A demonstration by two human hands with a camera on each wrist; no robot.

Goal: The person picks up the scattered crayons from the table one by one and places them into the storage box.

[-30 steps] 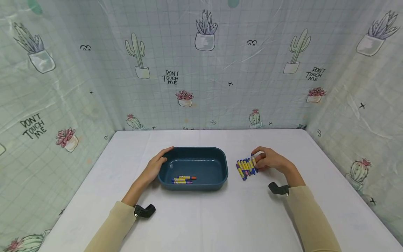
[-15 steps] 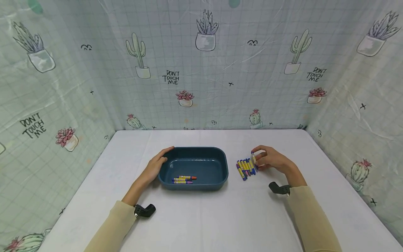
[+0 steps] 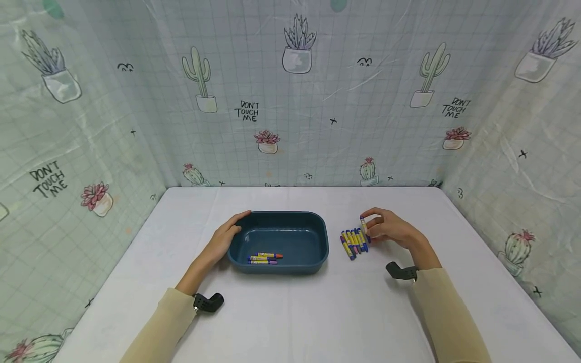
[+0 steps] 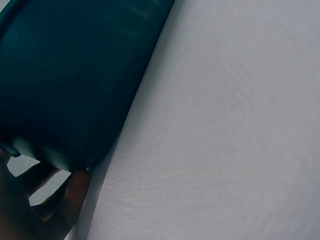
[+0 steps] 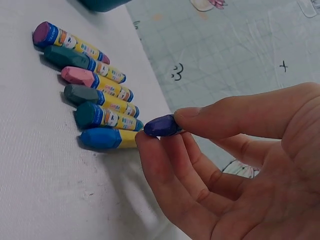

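My right hand [image 3: 391,228] pinches a dark violet-blue oil pastel [image 5: 161,126] between thumb and fingertips, its yellow sleeve mostly covered by the fingers in the right wrist view. Beside it, a row of several oil pastels [image 3: 353,243] lies on the white table; purple, green, pink, grey, teal and blue ends show up close. At the left, my left hand [image 3: 222,239] grips the back left corner of a dark teal plastic tray [image 3: 279,269]. Three pastels lie inside near the tray's front wall, one orange-tipped [image 3: 270,255] and one light purple [image 3: 264,262].
The white table [image 3: 290,315] ends at a fabric backdrop [image 3: 336,146] printed with cacti, which also rises on both sides. A black wrist-worn device [image 3: 210,302] sits on the left wrist, and a matching device [image 3: 401,271] on the right.
My right hand has drawn the pinched oil pastel slightly up and away from the row, tilting it more upright. The left hand and tray have stayed put.
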